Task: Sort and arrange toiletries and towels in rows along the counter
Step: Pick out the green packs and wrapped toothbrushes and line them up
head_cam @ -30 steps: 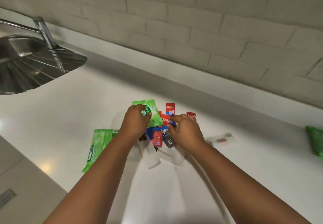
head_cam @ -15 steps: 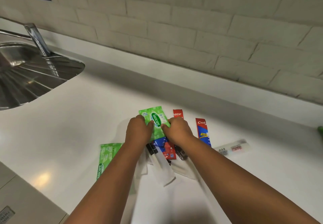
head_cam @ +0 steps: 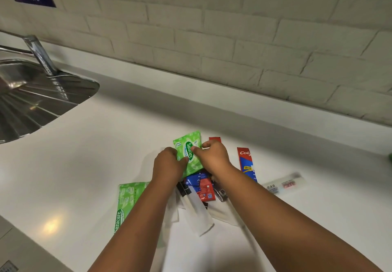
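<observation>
Sanicare wipes pack (head_cam: 189, 154), green, gripped by left hand (head_cam: 168, 166) at its left edge and pinched by right hand (head_cam: 214, 157) at its right edge, above a pile of toiletries on white counter (head_cam: 89, 157). Second Sanicare pack (head_cam: 127, 201) flat beside left forearm; Colgate toothpaste box (head_cam: 246, 163) just right of right wrist; red-and-blue sachet (head_cam: 202, 189) and white paper sleeves (head_cam: 197, 214) between forearms. Steel sink (head_cam: 31, 97) well apart at far left.

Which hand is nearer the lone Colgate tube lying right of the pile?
Right. The right hand sits just left of the Colgate tube, pinching the green wipes pack; the left hand grips that pack's far left side.
</observation>
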`<state>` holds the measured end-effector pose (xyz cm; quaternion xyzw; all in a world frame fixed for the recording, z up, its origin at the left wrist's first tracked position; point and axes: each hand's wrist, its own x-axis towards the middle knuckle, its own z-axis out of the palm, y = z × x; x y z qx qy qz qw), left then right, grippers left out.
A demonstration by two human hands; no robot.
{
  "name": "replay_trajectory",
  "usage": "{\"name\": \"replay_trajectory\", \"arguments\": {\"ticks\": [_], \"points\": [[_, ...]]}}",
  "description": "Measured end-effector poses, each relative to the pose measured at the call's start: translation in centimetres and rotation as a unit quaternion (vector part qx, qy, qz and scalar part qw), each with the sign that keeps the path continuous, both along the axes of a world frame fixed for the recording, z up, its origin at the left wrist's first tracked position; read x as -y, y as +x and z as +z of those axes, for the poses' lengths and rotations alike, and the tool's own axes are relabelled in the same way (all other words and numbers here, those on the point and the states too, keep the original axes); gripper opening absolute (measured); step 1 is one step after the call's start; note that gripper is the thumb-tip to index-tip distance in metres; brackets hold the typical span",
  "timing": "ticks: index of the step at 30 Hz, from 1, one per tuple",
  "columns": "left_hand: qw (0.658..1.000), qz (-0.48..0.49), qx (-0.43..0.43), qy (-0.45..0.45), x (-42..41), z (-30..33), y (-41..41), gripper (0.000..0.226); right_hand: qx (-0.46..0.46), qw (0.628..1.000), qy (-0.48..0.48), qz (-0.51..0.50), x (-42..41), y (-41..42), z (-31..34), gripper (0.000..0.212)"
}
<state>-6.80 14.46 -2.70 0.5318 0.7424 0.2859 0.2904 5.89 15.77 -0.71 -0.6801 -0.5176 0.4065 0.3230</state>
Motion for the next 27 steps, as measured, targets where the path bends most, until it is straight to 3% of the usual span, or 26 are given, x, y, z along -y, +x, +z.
{"name": "replay_trajectory", "arguments": {"ticks": [7,12,18,27], "points": [[0.981,0.014,0.191,0.013,0.9,0.9,1.1,0.029,-0.194,0.980,-0.030,-0.023,0.5,1.8,0.8,0.003],[0.968,-0.005,0.246,0.041,1.5,2.5,4.4,0.023,-0.310,0.949,-0.023,-0.051,2.2,6.5,1.2,0.009],[0.956,-0.085,0.281,0.002,2.9,2.4,11.7,0.014,-0.335,0.933,0.026,-0.125,5.6,13.9,1.0,0.018],[0.891,-0.166,0.415,-0.082,6.6,2.2,27.3,0.024,-0.377,0.902,0.058,-0.205,12.4,29.2,1.2,0.016]]}}
